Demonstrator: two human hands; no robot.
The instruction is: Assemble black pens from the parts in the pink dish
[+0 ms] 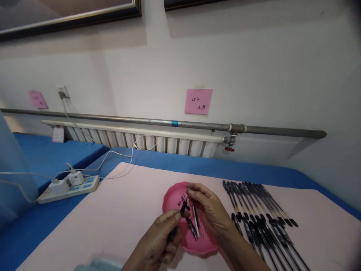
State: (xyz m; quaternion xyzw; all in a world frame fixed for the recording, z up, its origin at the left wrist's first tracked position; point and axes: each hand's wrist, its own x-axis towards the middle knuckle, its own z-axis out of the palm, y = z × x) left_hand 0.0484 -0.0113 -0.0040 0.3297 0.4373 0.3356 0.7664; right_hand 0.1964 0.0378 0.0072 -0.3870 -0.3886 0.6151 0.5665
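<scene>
My left hand (160, 237) is closed around a black pen (183, 207), whose front end points up and away over the pink plate (166, 194). Just beyond that end, my right hand (208, 207) holds its thumb and forefinger pinched together; whatever is between them is too small to make out. In the plate lie a black pen cap (192, 229), a slim refill (196, 221) and some tiny dark pieces (179, 203). The rear of the held pen is hidden by my left fingers.
Right of the plate, several black pens lie in a far row (251, 199) and a near row (267, 237). A power strip (70, 188) with plugs and white cables sits at left. Pale blue plastic (98, 264) lies at the front edge. A radiator (158, 143) runs behind the table.
</scene>
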